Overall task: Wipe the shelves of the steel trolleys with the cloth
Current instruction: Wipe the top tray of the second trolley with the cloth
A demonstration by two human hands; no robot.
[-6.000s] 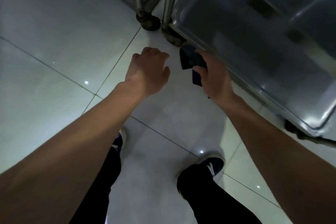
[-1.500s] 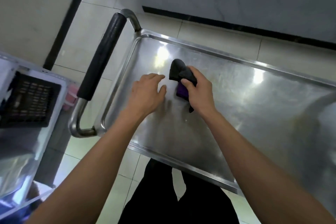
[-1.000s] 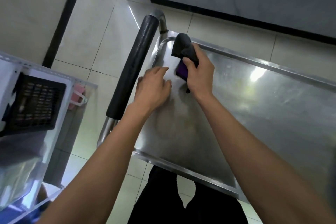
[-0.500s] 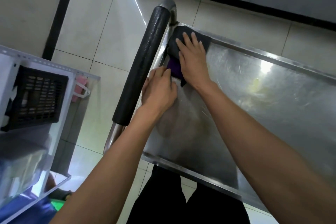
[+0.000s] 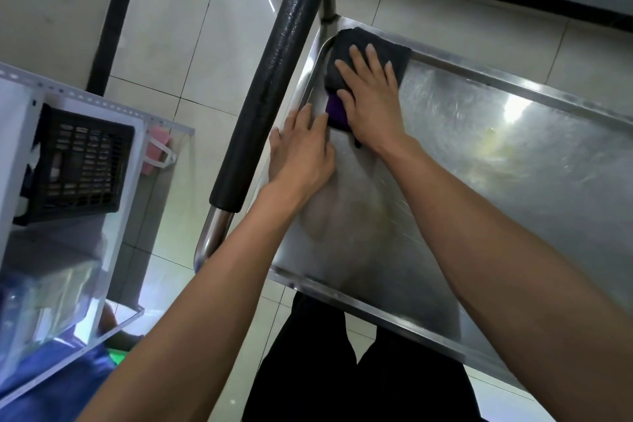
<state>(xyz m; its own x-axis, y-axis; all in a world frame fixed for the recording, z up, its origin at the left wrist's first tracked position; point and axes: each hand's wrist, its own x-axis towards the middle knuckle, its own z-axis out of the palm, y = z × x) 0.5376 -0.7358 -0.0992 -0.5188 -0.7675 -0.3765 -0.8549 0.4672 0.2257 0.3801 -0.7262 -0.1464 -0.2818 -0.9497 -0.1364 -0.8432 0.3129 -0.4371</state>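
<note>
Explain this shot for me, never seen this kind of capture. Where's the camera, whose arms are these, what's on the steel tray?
No robot here: a person wears one wide-angle camera on the head, looking forward and down, so the two bare arms are their own. The surface is the top shelf of a steel trolley, with its black padded handle on the left. The right hand presses flat, fingers straight, on a dark cloth in the shelf's far left corner; a purple part shows at the cloth's near edge. The left hand rests flat on the shelf beside it, holding nothing. At far left stands a white rack with a black basket.
</note>
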